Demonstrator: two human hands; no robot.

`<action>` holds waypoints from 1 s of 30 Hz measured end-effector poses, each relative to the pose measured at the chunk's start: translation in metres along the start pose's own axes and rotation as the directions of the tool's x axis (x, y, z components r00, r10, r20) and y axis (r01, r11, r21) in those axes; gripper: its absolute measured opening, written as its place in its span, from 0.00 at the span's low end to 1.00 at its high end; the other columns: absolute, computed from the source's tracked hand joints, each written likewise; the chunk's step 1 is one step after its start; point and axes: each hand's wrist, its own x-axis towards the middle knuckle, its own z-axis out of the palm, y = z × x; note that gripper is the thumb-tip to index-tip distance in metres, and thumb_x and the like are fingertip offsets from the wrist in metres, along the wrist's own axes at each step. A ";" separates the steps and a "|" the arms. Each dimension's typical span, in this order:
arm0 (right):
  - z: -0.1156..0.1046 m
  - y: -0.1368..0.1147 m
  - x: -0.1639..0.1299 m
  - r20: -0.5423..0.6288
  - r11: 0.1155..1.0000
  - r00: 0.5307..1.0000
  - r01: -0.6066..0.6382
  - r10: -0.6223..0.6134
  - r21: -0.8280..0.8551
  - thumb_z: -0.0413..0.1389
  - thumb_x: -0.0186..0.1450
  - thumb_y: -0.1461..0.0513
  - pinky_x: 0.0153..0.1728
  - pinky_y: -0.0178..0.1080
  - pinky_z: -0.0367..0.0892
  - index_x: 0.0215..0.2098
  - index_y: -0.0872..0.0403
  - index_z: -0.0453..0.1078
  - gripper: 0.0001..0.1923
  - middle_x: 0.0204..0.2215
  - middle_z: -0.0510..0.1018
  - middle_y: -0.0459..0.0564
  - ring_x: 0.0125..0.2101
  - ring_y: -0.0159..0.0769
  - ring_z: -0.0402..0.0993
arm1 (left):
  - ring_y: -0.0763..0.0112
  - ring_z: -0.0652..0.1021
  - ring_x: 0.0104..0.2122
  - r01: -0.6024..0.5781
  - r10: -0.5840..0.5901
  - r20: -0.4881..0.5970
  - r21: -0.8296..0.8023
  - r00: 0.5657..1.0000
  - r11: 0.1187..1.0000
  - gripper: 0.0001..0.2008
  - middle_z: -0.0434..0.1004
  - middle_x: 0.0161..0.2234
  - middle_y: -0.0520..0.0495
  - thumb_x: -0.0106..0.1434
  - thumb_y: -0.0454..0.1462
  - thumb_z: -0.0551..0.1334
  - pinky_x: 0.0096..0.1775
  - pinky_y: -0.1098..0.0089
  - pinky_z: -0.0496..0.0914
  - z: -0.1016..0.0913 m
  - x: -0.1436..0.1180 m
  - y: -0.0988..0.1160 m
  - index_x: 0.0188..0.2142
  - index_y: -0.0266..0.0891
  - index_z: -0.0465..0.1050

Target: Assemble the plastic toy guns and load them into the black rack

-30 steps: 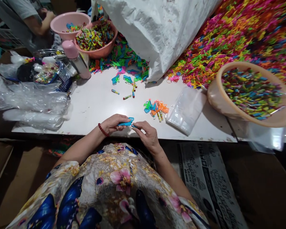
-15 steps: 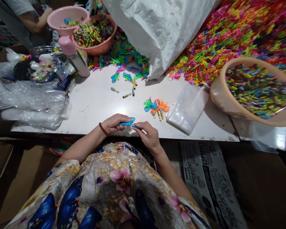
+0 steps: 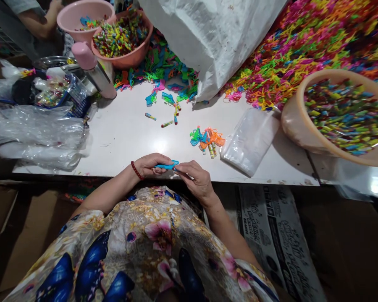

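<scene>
My left hand [image 3: 151,164], wearing a red bead bracelet, is closed around a small blue plastic toy gun [image 3: 170,165] at the table's front edge. My right hand [image 3: 195,178] pinches at the near right end of the toy; the small piece between its fingertips is mostly hidden. Just beyond lies a cluster of orange, blue and green toy guns [image 3: 208,137] with small printed tubes [image 3: 212,151] beside them. Farther left on the white table, several loose printed tubes [image 3: 167,124] lie near a few blue and green toy guns [image 3: 151,99].
A clear plastic bag stack [image 3: 251,140] lies right of the cluster, before a peach basin [image 3: 291,121] of tubes. Colourful plastic pieces [image 3: 271,75] heap behind, beside a white sack [image 3: 204,46]. Left are a pink-capped flask [image 3: 102,79], basins [image 3: 135,61], plastic bags [image 3: 40,126] and another person's arm [image 3: 38,23].
The toy gun has tilted flatter in my left hand, and my right fingertips have closed in nearer to it. The whole view has shifted slightly.
</scene>
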 end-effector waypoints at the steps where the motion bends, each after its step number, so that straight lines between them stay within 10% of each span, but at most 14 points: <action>1: -0.001 0.000 0.000 0.008 0.999 1.000 0.027 -0.027 -0.017 0.58 0.70 0.63 0.39 0.41 0.75 0.47 0.48 0.77 0.09 0.41 0.82 0.51 0.39 0.37 0.77 | 0.87 0.58 0.12 0.008 -0.008 0.022 -0.011 1.000 1.000 0.08 0.64 0.15 0.54 0.57 0.34 0.70 0.13 0.85 0.51 -0.002 0.001 -0.001 0.28 0.30 0.74; 10: -0.004 -0.002 -0.002 0.156 0.947 0.969 0.226 -0.193 -0.229 0.52 0.72 0.67 0.36 0.41 0.70 0.52 0.51 0.74 0.14 0.41 0.81 0.55 0.36 0.37 0.71 | 0.86 0.58 0.12 0.020 -0.021 0.015 0.033 1.000 0.999 0.06 0.64 0.15 0.54 0.58 0.33 0.68 0.13 0.84 0.50 -0.001 -0.003 -0.003 0.27 0.31 0.74; 22: 0.008 -0.020 -0.006 0.134 0.940 0.938 -0.332 0.321 0.074 0.52 0.73 0.58 0.39 0.37 0.70 0.49 0.53 0.71 0.11 0.38 0.79 0.50 0.36 0.34 0.75 | 0.84 0.62 0.11 -0.047 0.054 -0.089 0.081 0.995 0.996 0.10 0.68 0.17 0.53 0.54 0.34 0.72 0.12 0.80 0.47 0.009 -0.010 0.003 0.27 0.35 0.72; 30: 0.009 -0.014 -0.008 0.149 0.976 0.964 -0.216 0.218 -0.032 0.52 0.72 0.59 0.43 0.40 0.71 0.44 0.53 0.73 0.09 0.36 0.79 0.52 0.38 0.37 0.76 | 0.85 0.61 0.11 -0.041 0.044 -0.034 0.095 0.998 0.995 0.15 0.67 0.17 0.54 0.53 0.37 0.74 0.14 0.80 0.49 0.006 -0.007 -0.008 0.26 0.35 0.67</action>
